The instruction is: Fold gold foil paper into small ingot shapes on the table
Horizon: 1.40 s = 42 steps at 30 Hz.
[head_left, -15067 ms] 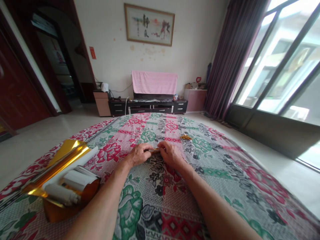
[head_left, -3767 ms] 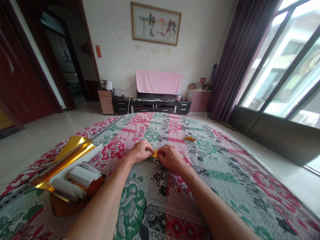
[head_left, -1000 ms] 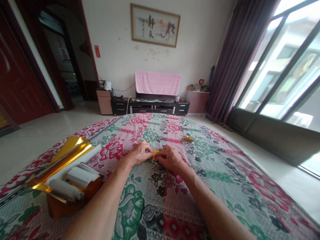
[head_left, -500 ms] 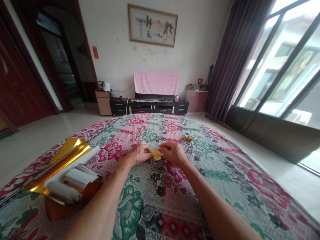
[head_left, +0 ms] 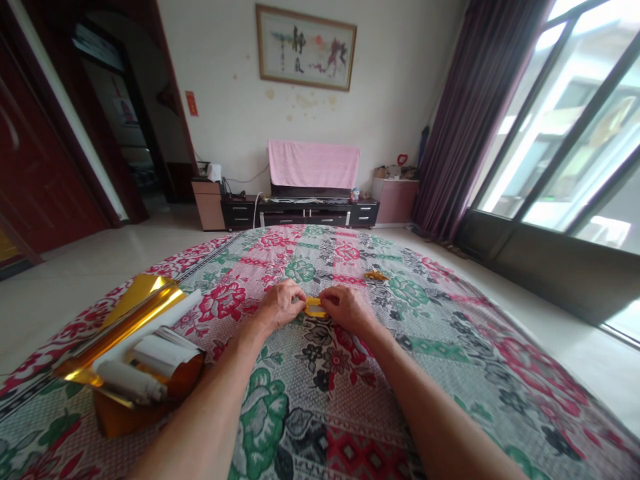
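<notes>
Between my two hands is a small yellow-gold folded paper (head_left: 315, 308) with a greyish middle, held just above or on the flowered cloth (head_left: 300, 270). My left hand (head_left: 283, 303) pinches its left end with thumb and fingertips. At the opposite end, my right hand (head_left: 346, 305) grips it the same way. Beyond my right hand lies a small crumpled gold piece (head_left: 376, 275). To the left of my left forearm rest shiny gold foil sheets (head_left: 135, 317), partly rolled, with white paper bundles (head_left: 161, 352) on and beside them.
Past the cloth's far edge stands a low black cabinet (head_left: 305, 215) with a pink towel (head_left: 314, 163) draped over a screen. A tall window (head_left: 570, 127) and purple curtain (head_left: 455, 113) are on the right. A dark red door (head_left: 45, 160) is at the left.
The folded gold paper has tilted slightly and looks more level between my fingers. Both hands keep their pinch and have barely moved. The view has shifted a little.
</notes>
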Each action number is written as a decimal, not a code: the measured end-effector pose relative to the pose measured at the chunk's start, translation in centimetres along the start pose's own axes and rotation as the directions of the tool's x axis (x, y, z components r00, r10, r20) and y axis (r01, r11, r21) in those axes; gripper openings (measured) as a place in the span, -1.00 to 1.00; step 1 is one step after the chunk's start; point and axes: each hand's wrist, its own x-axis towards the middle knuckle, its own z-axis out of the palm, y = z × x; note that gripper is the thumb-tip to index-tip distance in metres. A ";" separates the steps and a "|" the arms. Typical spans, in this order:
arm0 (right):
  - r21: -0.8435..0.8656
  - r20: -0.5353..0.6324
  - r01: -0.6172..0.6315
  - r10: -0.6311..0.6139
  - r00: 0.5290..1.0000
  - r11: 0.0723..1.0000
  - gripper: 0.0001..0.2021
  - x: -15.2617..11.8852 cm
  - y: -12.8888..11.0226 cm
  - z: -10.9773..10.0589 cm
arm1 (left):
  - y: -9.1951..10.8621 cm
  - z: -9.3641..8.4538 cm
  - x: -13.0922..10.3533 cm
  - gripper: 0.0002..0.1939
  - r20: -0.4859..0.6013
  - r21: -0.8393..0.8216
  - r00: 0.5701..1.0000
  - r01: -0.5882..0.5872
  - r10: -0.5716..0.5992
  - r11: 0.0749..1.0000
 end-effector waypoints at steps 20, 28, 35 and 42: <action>-0.012 0.094 -0.002 0.003 0.996 1.000 -0.72 -0.1 -0.7 -0.9 | 0.3 0.8 0.0 -0.81 -0.018 0.129 0.994 -0.102 0.105 0.986; 0.060 0.249 0.048 -0.061 0.966 0.997 -0.77 -0.5 -2.4 -2.3 | -0.1 0.9 0.2 -0.83 -0.057 0.119 0.993 -0.097 0.104 0.988; -0.014 -0.018 0.138 -0.139 0.990 0.990 -0.81 -0.5 -1.3 -0.7 | -0.3 0.7 0.2 -0.78 0.003 0.114 0.988 -0.155 0.155 0.981; 0.077 0.055 0.367 -0.371 0.927 0.927 -0.68 -0.3 -0.6 0.4 | -0.7 1.0 0.2 -0.82 -0.063 0.069 0.990 -0.123 0.127 0.990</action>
